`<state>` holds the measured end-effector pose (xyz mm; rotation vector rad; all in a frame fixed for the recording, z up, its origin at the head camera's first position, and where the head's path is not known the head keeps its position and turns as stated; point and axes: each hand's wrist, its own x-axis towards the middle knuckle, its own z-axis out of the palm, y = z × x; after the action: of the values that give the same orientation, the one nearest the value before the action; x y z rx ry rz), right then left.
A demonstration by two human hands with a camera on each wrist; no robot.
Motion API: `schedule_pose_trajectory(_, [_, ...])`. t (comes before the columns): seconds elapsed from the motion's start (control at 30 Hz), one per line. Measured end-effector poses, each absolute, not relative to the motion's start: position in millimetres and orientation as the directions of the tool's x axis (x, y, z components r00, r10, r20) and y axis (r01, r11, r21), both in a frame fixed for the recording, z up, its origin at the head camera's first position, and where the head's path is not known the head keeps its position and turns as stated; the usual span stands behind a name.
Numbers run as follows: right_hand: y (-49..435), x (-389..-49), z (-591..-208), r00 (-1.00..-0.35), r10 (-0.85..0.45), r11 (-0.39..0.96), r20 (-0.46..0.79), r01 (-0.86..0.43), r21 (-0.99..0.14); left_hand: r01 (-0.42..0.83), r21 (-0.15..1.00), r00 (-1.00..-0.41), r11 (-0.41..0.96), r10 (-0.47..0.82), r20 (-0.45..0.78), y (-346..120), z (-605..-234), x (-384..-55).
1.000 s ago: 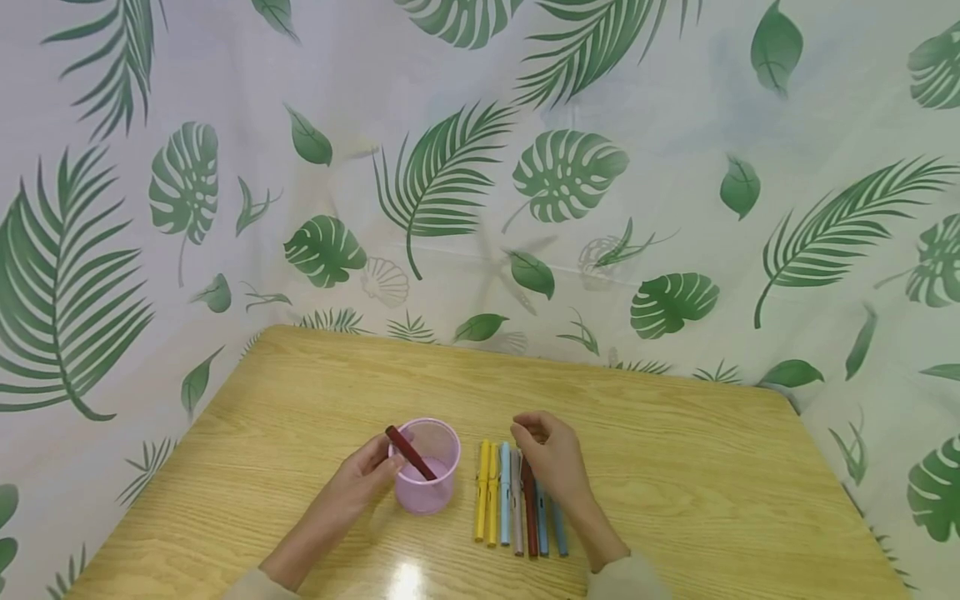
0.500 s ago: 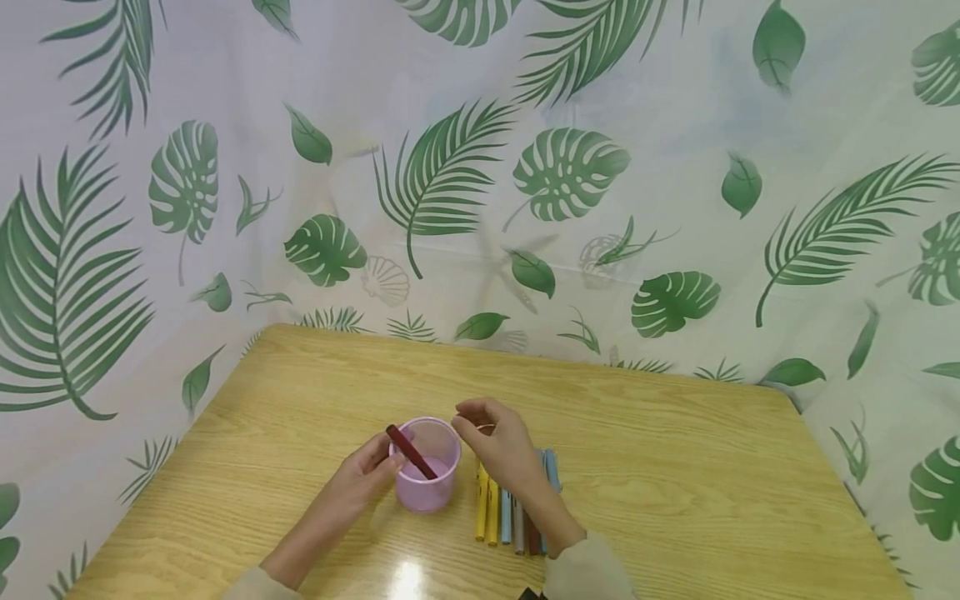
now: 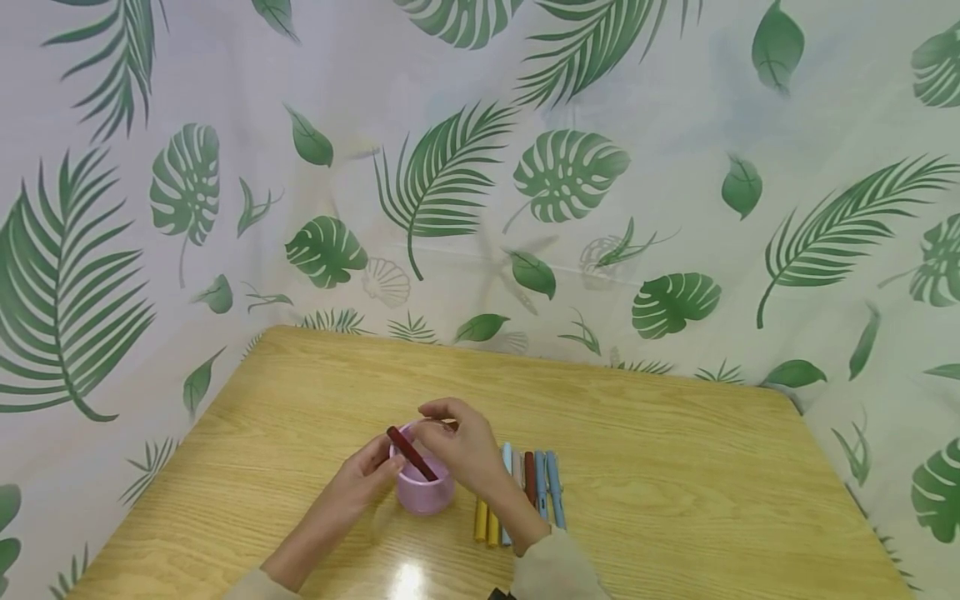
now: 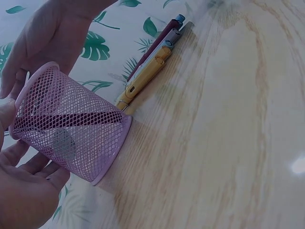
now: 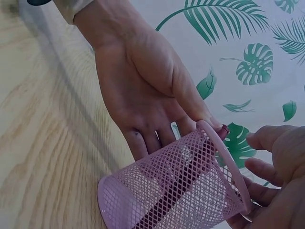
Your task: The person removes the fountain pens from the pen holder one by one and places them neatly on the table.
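My left hand [image 3: 363, 475] grips the near-left side of a pink mesh pen holder [image 3: 425, 497], thumb at the rim. A dark red pen [image 3: 411, 454] leans inside it, its upper end above the rim. My right hand [image 3: 465, 446] reaches over the holder's right rim. In the right wrist view its thumb lies right at the rim [image 5: 224, 148], while the other fingers extend along the holder's outer wall, partly hidden by the mesh. No pen shows in that hand. In the left wrist view, both hands meet around the holder's mouth.
Beside the holder lies a row of several pens: yellow pens [image 3: 481, 521], a light blue one [image 3: 507, 458], a grey one, a dark red one [image 3: 530, 475] and blue ones [image 3: 555, 487]. My right forearm covers part of the row. A leaf-print cloth [image 3: 480, 208] hangs behind the wooden table [image 3: 675, 467].
My right hand has moved left from above the pen row to the pen holder's rim. The left hand, the holder and the pen inside it have stayed in place.
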<state>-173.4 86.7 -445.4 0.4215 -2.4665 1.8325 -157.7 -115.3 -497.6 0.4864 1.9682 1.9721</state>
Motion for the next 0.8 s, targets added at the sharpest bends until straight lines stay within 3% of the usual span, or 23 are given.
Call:
schedule_pose_trajectory(0.1, [82,-173,-444,-0.962,-0.209,0.260,0.178,-0.230,-0.938,0.020,1.000,-0.887,-0.009,0.462,0.022,-116,-498,-158])
schedule_pose_trajectory(0.33, [72,-175,-439,-0.949,-0.271,0.461,0.163,-0.277,-0.843,-0.002,1.000,-0.882,-0.015,0.472,0.005,-117,-498,-157])
schedule_pose_trajectory(0.53, [70,-177,-438,-0.923,-0.333,0.524,0.195,-0.352,-0.776,-0.008,1.000,-0.885,-0.012,0.466,-0.002,-117,-499,-157])
schedule_pose_trajectory(0.8, [68,-176,-440,-0.935,-0.301,0.581,0.189,-0.337,-0.741,-0.014,1.000,-0.893,-0.008,0.450,-0.009,-115,-498,-156])
